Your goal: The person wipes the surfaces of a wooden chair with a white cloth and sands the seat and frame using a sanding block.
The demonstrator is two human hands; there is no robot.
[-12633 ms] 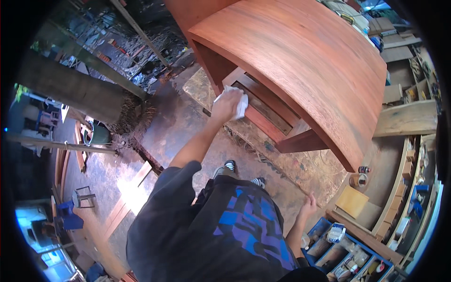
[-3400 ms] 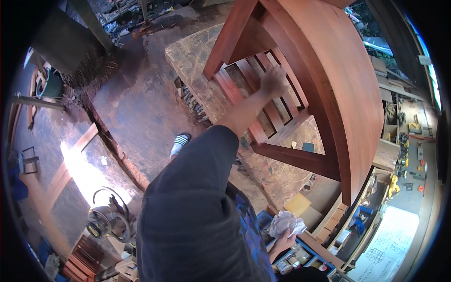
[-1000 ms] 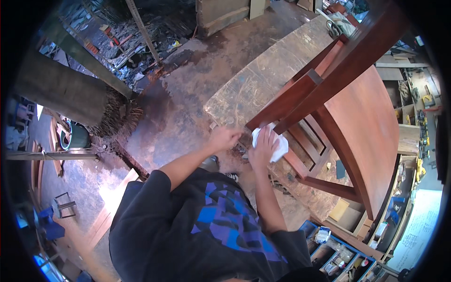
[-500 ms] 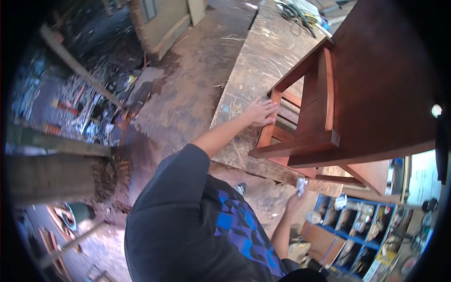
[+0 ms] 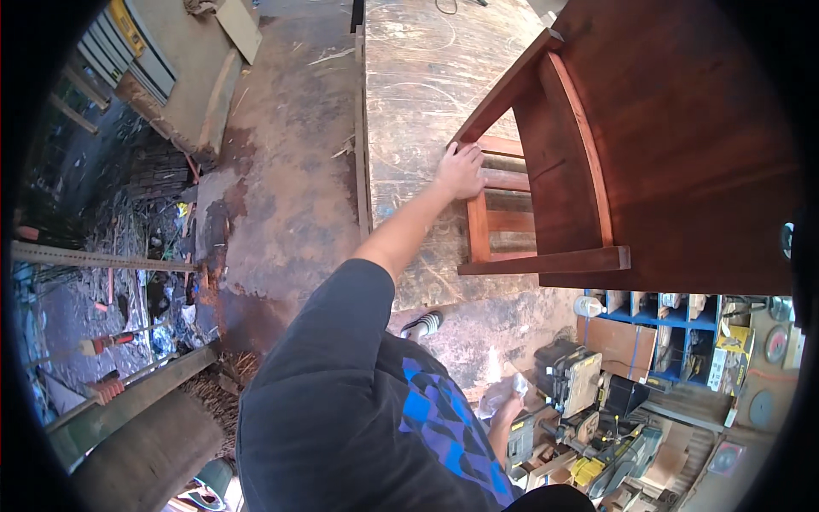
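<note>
A reddish-brown wooden chair (image 5: 589,154) with slats and a broad dark panel rests on the worn wooden workbench (image 5: 409,94). My left hand (image 5: 461,171) is closed over the corner of its slatted frame, fingers curled round the rail. Lower down, away from the chair, my right hand (image 5: 509,411) hangs beside my body. It holds a crumpled whitish cloth (image 5: 519,386), part of which sticks out above the fingers.
A blue shelf rack (image 5: 682,322) with small items stands at the right. Below it are a black tool case (image 5: 563,375) and assorted tools. Scrap and debris (image 5: 162,299) lie at the left. A striped shoe (image 5: 422,324) shows by the bench's near edge.
My left hand has gone from lying flat on the rail to gripping the frame's corner. My right hand with the cloth has dropped away from the chair. The view has turned.
</note>
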